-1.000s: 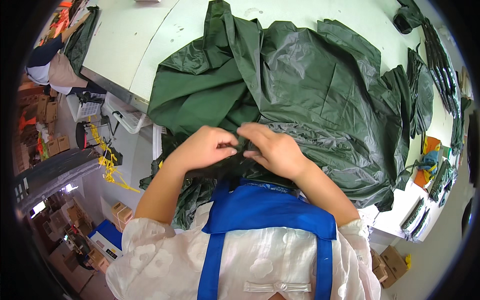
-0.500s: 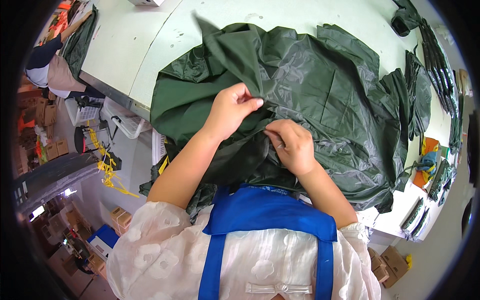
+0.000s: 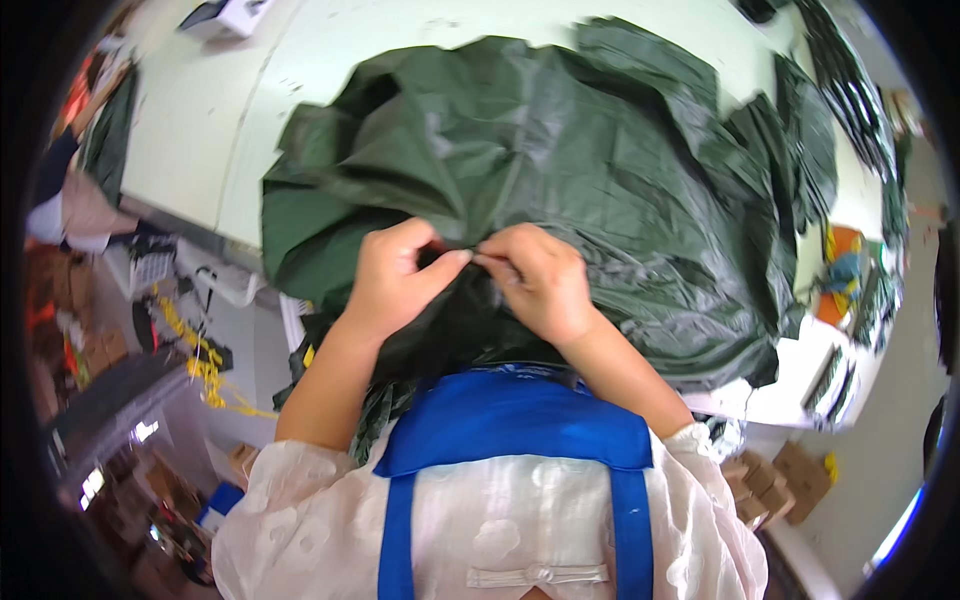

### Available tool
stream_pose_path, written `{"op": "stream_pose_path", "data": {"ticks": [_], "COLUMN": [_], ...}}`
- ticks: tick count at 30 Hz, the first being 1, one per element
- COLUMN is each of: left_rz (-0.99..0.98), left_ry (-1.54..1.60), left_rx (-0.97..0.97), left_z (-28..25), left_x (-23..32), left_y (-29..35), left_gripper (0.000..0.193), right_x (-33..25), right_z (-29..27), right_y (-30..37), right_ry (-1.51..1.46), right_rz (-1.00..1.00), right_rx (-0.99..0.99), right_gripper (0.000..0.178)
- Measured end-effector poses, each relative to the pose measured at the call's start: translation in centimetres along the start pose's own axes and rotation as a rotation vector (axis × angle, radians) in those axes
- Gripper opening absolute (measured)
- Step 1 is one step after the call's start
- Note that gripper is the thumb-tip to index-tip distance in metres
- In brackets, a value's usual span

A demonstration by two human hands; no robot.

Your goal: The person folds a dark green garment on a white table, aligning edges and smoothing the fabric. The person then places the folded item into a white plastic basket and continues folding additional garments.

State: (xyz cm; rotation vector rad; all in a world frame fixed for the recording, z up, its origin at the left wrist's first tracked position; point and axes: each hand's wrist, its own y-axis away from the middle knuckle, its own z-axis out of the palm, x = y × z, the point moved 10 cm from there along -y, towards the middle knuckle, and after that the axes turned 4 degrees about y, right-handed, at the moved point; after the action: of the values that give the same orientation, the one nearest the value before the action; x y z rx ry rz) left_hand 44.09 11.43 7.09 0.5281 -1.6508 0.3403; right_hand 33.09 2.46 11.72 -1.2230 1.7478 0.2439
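A large dark green sheet of thin, shiny coated fabric [image 3: 640, 170] lies rumpled over the white table in front of me. My left hand [image 3: 395, 280] pinches the fabric between thumb and bent fingers near its front middle. Right beside it, my right hand [image 3: 540, 280] also pinches the cloth, so the fingertips of both hands nearly touch. Folds fan out from this pinched spot. Whatever small detail lies between the fingertips is too small to make out. Darker fabric hangs below my hands toward my blue apron [image 3: 510, 420].
The white table [image 3: 190, 150] has a white box [image 3: 228, 18] at its far left. Folded dark green pieces [image 3: 805, 150] lie along the right, near an orange and blue bundle [image 3: 843, 270]. Another person [image 3: 75, 200] works at the left edge. White baskets [image 3: 225, 280] stand below the table.
My hands have come together, the right moving up to the left's fingertips. The raised flap of fabric at the far left has dropped flat. The whole view has shifted slightly.
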Motion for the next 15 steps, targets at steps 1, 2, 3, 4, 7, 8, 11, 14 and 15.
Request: {"op": "stream_pose_path", "data": {"ticks": [1, 2, 3, 4, 7, 8, 11, 14, 15], "left_rz": [0.072, 0.041, 0.011, -0.048, -0.188, -0.226, -0.189, -0.242, -0.248], "left_ry": [0.128, 0.071, 0.012, 0.034, 0.215, 0.162, 0.176, -0.306, -0.563], "left_rx": [0.063, 0.016, -0.032, -0.062, -0.1, -0.089, 0.175, 0.352, 0.41], "left_z": [0.1, 0.5, 0.5, 0.8, 2.4, 1.4, -5.0, -10.4, -11.4], "left_x": [1.1, 0.6, 0.0, -1.0, -1.8, -2.6, -5.5, -9.8, -10.0], "left_y": [0.2, 0.2, 0.2, 0.4, 0.5, 0.1, -1.9, -2.4, -2.5], "left_gripper": [0.02, 0.02, 0.021, 0.02, 0.021, 0.025, 0.031, 0.052, 0.058], "right_x": [0.3, 0.8, 1.0, 1.1, 2.5, 3.0, 9.2, 18.4, 19.9], "right_z": [0.0, 0.0, 0.0, 0.3, -0.3, -1.8, -7.5, -15.7, -17.8], "right_y": [0.2, 0.3, 0.7, 0.8, 1.5, 1.7, 6.0, 14.8, 17.5], "right_ry": [-0.039, -0.025, -0.037, -0.075, -0.155, -0.16, 0.141, 0.617, 0.673], "right_rz": [0.019, 0.014, 0.016, 0.027, 0.056, 0.086, 0.326, 0.665, 0.776], "right_rx": [0.005, 0.004, 0.001, -0.032, -0.101, -0.055, -0.005, -0.098, -0.082], "right_gripper": [0.015, 0.015, 0.014, 0.014, 0.015, 0.016, 0.02, 0.026, 0.029]}}
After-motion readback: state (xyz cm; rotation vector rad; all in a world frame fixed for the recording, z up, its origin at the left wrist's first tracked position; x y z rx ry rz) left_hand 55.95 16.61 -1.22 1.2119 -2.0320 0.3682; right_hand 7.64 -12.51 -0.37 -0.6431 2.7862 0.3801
